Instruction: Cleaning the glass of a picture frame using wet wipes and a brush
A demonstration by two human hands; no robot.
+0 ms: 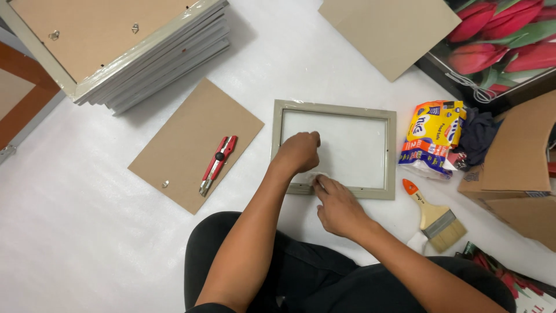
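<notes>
Frame: I see a grey-beige picture frame (335,149) lying flat on the white sheet (75,232), just ahead of my knees. Its long axis runs left to right across my view, tilted slightly so the right end sits a little nearer to me.
Left hand: my left hand (298,152) is curled into a loose fist over the frame's lower left corner, resting on the glass; I cannot tell whether it holds anything.
Right hand: my right hand (337,206) sits at the frame's near edge, fingertips pinched narrowly on a small white wad (317,177) that lies between the two hands.
Backing board: a brown board (194,145) lies to the left of the frame, apart from it, with a red utility knife (218,164) on top, its blade end pointing toward me.
Right side: a paintbrush (434,215) with an orange handle tip lies near the frame's right corner; a yellow and blue packet (431,139) sits just beyond it.
Far left: a stack of frames (139,58) rests face down.
</notes>
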